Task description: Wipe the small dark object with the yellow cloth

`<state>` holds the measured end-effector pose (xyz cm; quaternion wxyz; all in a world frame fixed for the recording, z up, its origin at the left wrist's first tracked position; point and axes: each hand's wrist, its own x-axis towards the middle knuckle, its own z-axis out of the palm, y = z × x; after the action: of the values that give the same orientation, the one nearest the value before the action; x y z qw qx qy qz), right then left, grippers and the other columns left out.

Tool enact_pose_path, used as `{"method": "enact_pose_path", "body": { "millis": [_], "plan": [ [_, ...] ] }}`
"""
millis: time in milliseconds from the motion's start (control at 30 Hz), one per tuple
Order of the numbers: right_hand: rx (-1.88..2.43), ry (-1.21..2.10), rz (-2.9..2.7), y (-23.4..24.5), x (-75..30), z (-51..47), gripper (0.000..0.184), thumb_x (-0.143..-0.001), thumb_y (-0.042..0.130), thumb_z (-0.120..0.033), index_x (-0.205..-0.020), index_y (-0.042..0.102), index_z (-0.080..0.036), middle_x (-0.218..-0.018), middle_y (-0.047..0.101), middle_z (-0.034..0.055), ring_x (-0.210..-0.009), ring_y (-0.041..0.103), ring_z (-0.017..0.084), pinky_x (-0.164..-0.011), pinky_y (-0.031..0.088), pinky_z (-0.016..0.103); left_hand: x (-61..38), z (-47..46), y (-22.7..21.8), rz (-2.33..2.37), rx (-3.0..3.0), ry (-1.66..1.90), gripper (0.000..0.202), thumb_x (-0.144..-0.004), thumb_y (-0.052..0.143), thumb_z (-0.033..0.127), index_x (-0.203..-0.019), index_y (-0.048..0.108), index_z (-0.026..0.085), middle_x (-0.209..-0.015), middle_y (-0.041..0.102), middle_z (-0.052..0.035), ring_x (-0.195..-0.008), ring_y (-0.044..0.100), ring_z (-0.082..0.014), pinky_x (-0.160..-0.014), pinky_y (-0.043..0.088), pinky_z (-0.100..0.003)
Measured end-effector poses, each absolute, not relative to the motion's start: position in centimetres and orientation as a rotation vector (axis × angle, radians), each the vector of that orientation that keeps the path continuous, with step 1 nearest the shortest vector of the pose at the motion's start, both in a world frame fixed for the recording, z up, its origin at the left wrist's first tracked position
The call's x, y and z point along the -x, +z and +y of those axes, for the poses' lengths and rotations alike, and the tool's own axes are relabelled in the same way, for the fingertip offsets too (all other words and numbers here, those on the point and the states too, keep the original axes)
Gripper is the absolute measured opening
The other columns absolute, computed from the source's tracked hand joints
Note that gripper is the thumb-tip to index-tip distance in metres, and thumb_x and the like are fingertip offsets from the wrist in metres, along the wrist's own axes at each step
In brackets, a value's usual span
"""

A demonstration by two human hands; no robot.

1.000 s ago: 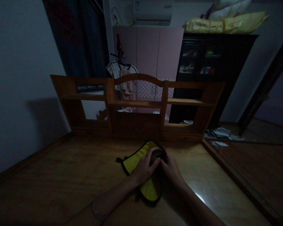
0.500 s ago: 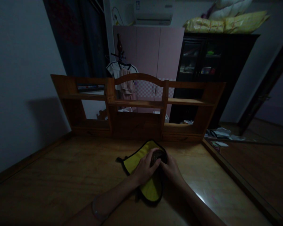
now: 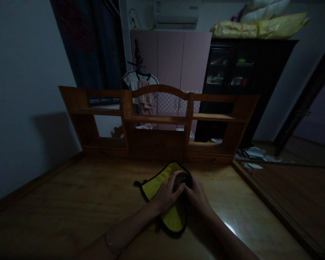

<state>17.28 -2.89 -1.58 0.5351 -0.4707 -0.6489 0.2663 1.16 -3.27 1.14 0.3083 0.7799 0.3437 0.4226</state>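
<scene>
Your left hand [image 3: 164, 195] and right hand [image 3: 198, 195] curl round a dark object [image 3: 182, 177], fingers closed on it from both sides, thumbs nearly meeting in front. It sits over the upper right of the yellow cloth [image 3: 176, 218] on the desk [image 3: 97, 206]; you can't tell whether they touch. Its surface looks glossy, so a loose grip could let it slip, and in this dim light you might miss that.

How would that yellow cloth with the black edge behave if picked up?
The yellow cloth would probably flop, as its outline bends unevenly on the table. It's likely light, looking thin. The black edging might stiffen its rim.
</scene>
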Motion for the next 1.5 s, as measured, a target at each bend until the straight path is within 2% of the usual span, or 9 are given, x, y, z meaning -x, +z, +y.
{"method": "enact_pose_path", "body": {
  "millis": [467, 900, 1200, 1500],
  "plan": [
    [1.161, 0.595, -1.576, -1.31, -17.36, -3.08, 0.039, -0.076, 0.056, -0.02, -0.115, 0.062, -0.017, -0.103, 0.07, 0.0073, -0.092, 0.065, 0.025, -0.083, 0.051, 0.037, -1.18, -3.33, 1.36, 0.892, -2.062, 1.133, 0.041, -0.094, 0.049, 0.037, -0.133, 0.044, 0.025, -0.131, 0.057, -0.0057, -0.12, 0.054, -0.0225, -0.106, 0.04, -0.039],
    [1.192, 0.578, -1.58, -1.7, -17.42, -2.78, 0.045, -0.075, 0.055, -0.018, -0.12, 0.06, -0.019, -0.108, 0.069, 0.007, -0.097, 0.064, 0.026, -0.087, 0.05, 0.039, -1.2, -3.06, 0.92, 0.915, -2.098, 1.141, 0.04, -0.093, 0.049, 0.033, -0.133, 0.044, 0.026, -0.128, 0.058, -0.0042, -0.118, 0.055, -0.0213, -0.104, 0.041, -0.037],
    [1.212, 0.588, -1.588, -1.55, -17.43, -3.01, 0.039, -0.076, 0.055, -0.018, -0.115, 0.062, -0.017, -0.102, 0.07, 0.0075, -0.091, 0.065, 0.026, -0.081, 0.05, 0.037, -1.18, -3.18, 1.03, 0.921, -2.088, 1.13, 0.04, -0.093, 0.05, 0.033, -0.132, 0.043, 0.026, -0.128, 0.058, -0.0047, -0.117, 0.056, -0.0214, -0.104, 0.041, -0.037],
    [1.236, 0.562, -1.593, -1.16, -17.33, -3.05, 0.039, -0.075, 0.055, -0.017, -0.112, 0.063, -0.016, -0.103, 0.07, 0.0079, -0.092, 0.064, 0.026, -0.083, 0.05, 0.038, -1.16, -3.06, 1.1, 0.926, -2.097, 1.136, 0.041, -0.092, 0.051, 0.033, -0.132, 0.045, 0.026, -0.127, 0.059, -0.0052, -0.116, 0.056, -0.0221, -0.103, 0.042, -0.037]
  ]
}}
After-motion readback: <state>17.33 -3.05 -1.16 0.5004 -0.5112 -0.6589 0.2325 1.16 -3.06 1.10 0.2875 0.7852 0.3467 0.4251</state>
